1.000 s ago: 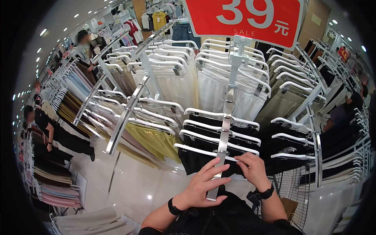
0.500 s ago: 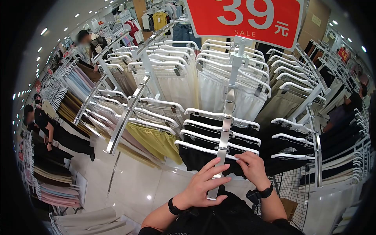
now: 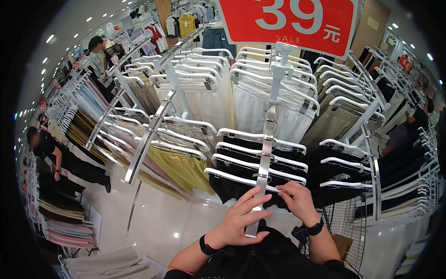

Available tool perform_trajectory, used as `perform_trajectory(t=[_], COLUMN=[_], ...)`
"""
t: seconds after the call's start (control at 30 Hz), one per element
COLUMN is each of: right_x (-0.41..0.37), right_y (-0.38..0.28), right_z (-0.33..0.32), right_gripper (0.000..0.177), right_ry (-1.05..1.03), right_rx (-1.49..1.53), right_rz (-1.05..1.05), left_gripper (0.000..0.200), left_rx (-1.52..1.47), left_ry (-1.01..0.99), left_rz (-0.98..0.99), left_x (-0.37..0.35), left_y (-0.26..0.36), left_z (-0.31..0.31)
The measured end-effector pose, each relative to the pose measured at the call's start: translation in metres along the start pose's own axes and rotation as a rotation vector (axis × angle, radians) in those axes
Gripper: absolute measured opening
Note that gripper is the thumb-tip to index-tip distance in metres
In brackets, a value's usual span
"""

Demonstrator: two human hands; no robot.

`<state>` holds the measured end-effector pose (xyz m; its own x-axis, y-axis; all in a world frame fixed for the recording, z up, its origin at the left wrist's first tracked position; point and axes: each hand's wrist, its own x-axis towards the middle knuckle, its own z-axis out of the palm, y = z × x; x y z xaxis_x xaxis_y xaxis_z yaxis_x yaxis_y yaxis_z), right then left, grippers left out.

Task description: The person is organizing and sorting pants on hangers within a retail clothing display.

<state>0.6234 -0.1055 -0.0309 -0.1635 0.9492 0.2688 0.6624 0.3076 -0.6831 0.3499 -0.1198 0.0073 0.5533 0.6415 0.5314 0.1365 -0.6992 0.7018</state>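
My left hand [image 3: 244, 217] lies over the front end of the metal display bar [image 3: 265, 162], its fingers spread across the bar. To the right of the bar, my right hand [image 3: 297, 200] has its thumb and fingers pinched at the right end of the front white hanger [image 3: 237, 177]. Black garments [image 3: 227, 189] hang from this hanger and from several white hangers behind it. Farther up the same bar are white trousers [image 3: 251, 104]. A red sale sign [image 3: 292, 23] stands above the bar's back end.
Yellow-green trousers [image 3: 179, 168] hang at the left, near another metal bar [image 3: 148, 139]. More black garments [image 3: 334, 172] hang at the right. A black wire basket [image 3: 350, 228] is at the lower right. A person in black [image 3: 60, 156] stands at the far left, another person [image 3: 104, 49] at the upper left.
The view has shifted slightly. Both hands keep their places at the bar and the front hanger. At the upper left, the person's head and body have moved a little.
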Motion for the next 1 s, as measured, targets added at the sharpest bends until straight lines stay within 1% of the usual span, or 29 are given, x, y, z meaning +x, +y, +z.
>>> perform_trajectory(t=[0.23,0.7,0.83,0.9,0.93,1.0], right_x=[0.000,-0.002,0.000,0.003,0.005,0.009], right_y=[-0.003,-0.004,-0.005,-0.005,-0.007,-0.012], right_z=[-0.001,0.000,-0.004,-0.009,-0.012,-0.021], right_gripper=[0.023,0.020,0.020,0.022,0.022,0.028], right_ry=[0.004,-0.002,-0.009,-0.004,0.000,0.031], right_rx=[0.018,-0.001,-0.025,-0.088,-0.087,-0.053], right_rz=[-0.004,0.032,0.005,-0.070,-0.067,-0.019], left_gripper=[0.055,0.058,0.060,0.060,0.060,0.061], left_rx=[-0.005,-0.012,-0.017,-0.013,-0.010,-0.011], left_ry=[-0.005,-0.014,-0.025,-0.032,-0.038,-0.041], left_rz=[0.008,0.032,0.031,0.033,0.035,0.045], left_x=[0.000,0.000,0.000,0.000,0.001,0.000], left_y=[-0.002,-0.008,-0.009,-0.009,-0.009,-0.010], left_z=[0.000,0.000,-0.001,-0.003,-0.004,-0.003])
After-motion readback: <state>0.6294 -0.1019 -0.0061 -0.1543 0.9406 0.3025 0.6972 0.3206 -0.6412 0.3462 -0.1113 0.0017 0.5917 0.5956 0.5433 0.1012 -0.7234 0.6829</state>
